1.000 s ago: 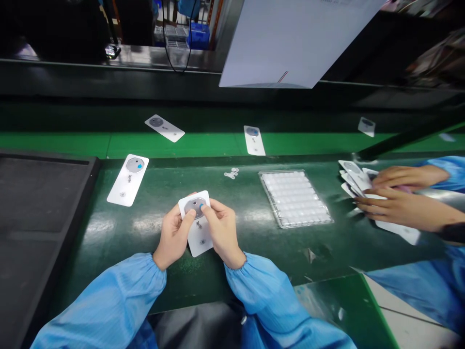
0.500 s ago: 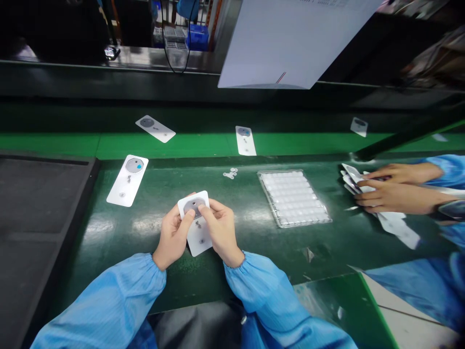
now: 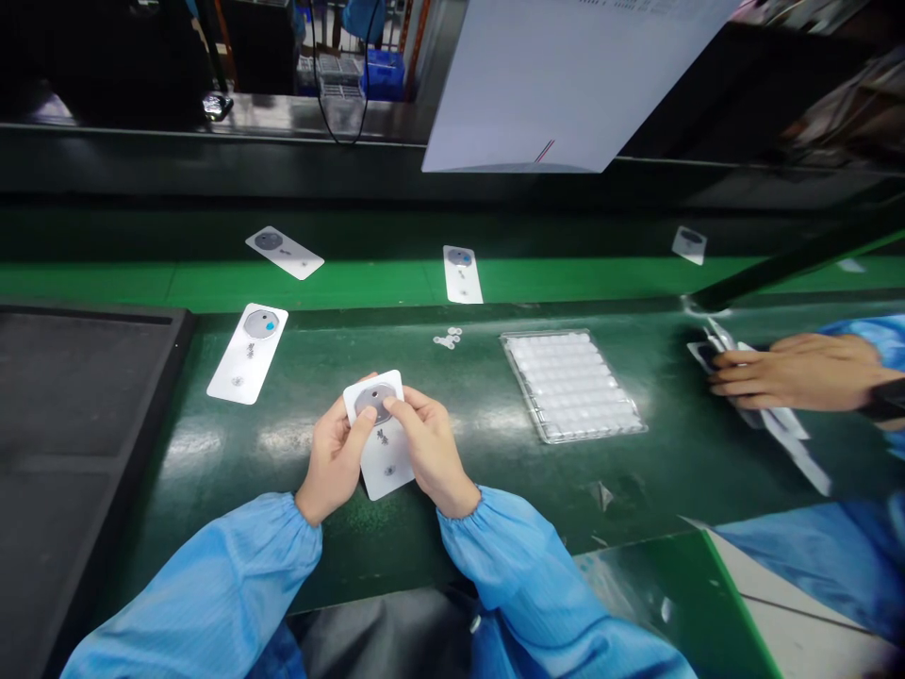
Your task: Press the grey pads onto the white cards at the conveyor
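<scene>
White card in both grips: we hold one white card (image 3: 387, 469) in front of us, printed face toward us, grey disc (image 3: 374, 401) at its far end.
Left grip: our left grip (image 3: 335, 469) is closed on the card's left edge, thumb on the disc, fingers mostly hidden behind.
Right grip: our right grip (image 3: 433, 451) is closed on the opposite edge, its thumb also on the disc, so we cannot tell what lies beneath.
Reason for this hold: the fingers seem to back the card so both thumbs can press or steady the disc.
Blue-dot card: left of the left grip and farther out, a blue-dot card (image 3: 244, 373) lies flat on the green surface (image 3: 519, 486), probably aside to leave working room.
Small round pieces: beyond the right grip, a loose cluster of small round pieces (image 3: 448, 340) lies, seemingly kept within reach.
Clear tray: right of the right grip, a clear tray (image 3: 595, 438) keeps white contents in rows, perhaps for orderly picking.
Green strip: beyond both grips, more cards (image 3: 463, 283) lie spaced along a green strip (image 3: 374, 281).
Co-worker's hands: far right of our grips, a co-worker's hands (image 3: 798, 379) gather several cards.
</scene>
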The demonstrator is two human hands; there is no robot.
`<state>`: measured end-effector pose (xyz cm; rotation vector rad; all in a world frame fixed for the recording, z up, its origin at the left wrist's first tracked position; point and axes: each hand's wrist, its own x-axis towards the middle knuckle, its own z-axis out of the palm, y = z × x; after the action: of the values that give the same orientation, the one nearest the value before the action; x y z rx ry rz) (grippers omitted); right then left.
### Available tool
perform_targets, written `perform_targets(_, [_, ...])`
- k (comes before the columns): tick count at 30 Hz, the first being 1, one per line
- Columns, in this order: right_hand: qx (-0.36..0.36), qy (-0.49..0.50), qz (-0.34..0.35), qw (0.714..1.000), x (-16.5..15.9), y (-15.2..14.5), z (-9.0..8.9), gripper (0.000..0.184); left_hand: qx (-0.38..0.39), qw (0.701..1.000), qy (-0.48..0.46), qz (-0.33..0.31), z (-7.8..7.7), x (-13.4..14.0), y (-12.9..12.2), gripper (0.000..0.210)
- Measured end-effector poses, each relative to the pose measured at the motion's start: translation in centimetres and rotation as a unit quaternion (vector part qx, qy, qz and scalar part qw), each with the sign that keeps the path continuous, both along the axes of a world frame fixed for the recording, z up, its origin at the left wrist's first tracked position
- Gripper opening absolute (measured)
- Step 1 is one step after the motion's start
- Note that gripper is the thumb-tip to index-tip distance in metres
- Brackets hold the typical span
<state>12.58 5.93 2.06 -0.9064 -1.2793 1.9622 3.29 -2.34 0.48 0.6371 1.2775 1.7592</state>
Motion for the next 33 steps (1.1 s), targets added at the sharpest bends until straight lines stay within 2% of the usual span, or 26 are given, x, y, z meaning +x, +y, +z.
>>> perform_targets(15, [0.014,-0.01,0.01,1.0,0.11,0.09,0.11,0.024,-0.009,1.0,-0.006,-0.001,0.23,-0.01,-0.07,0.055])
perform_targets(33, [-0.002,-0.006,0.012,1.0,0.04,0.31,-0.35,0.026,-0.005,0.999,-0.032,0.001,-0.04,-0.1,0.04,0.057])
